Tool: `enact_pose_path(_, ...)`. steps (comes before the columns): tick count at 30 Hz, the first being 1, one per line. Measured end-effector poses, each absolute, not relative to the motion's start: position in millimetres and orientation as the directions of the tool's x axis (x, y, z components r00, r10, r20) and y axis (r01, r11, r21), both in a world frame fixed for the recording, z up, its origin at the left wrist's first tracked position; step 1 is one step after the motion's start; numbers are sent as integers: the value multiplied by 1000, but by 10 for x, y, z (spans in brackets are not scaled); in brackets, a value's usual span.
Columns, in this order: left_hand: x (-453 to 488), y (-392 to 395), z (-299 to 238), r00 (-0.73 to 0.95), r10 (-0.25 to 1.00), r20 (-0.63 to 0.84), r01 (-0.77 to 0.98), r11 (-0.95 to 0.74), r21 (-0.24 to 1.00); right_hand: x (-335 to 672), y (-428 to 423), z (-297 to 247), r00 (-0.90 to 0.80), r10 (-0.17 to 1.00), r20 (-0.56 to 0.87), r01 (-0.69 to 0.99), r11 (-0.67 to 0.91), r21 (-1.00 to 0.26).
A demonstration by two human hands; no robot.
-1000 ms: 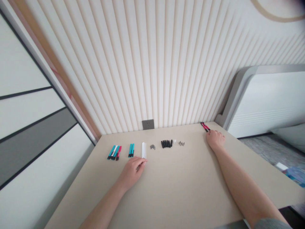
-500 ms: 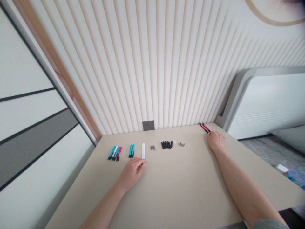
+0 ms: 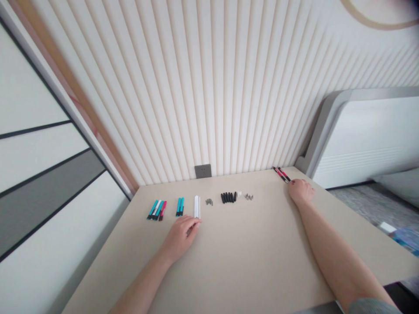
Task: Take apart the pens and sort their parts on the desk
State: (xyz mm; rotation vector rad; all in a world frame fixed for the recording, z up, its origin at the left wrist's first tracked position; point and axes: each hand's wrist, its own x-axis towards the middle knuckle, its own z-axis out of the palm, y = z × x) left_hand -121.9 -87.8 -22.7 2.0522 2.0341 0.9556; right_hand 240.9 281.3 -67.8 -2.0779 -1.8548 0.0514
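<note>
My left hand (image 3: 182, 235) rests on the table, thumb and forefinger pressed together by the near end of several thin white rods (image 3: 197, 206). Anything between its fingertips is hidden. At the back right, my right hand (image 3: 301, 192) has curled fingers at the near end of a red-and-black pen (image 3: 284, 174). A second red-and-black pen (image 3: 280, 173) lies alongside it to the left. Left of the rods are two teal-and-black pen barrels (image 3: 180, 206). Farther left is a group of teal, white and red barrels (image 3: 156, 210).
Several small grey metal pieces (image 3: 209, 202) lie right of the rods. Black ribbed sleeves (image 3: 228, 197), tiny white pieces (image 3: 239, 194) and silvery cone-like tips (image 3: 249, 197) follow along the beige table (image 3: 242, 257). A dark wall socket (image 3: 203, 171) is behind.
My right hand has shifted slightly right, and the right-hand red-and-black pen sits a little farther from its neighbour. My left hand has stayed in place.
</note>
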Motion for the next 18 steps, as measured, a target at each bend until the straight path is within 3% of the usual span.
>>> enact_pose_path(18,-1211,-876,-213,-88,932,352,863,-105,493,2415,2869,-693,101,981,168,934,-35,-355)
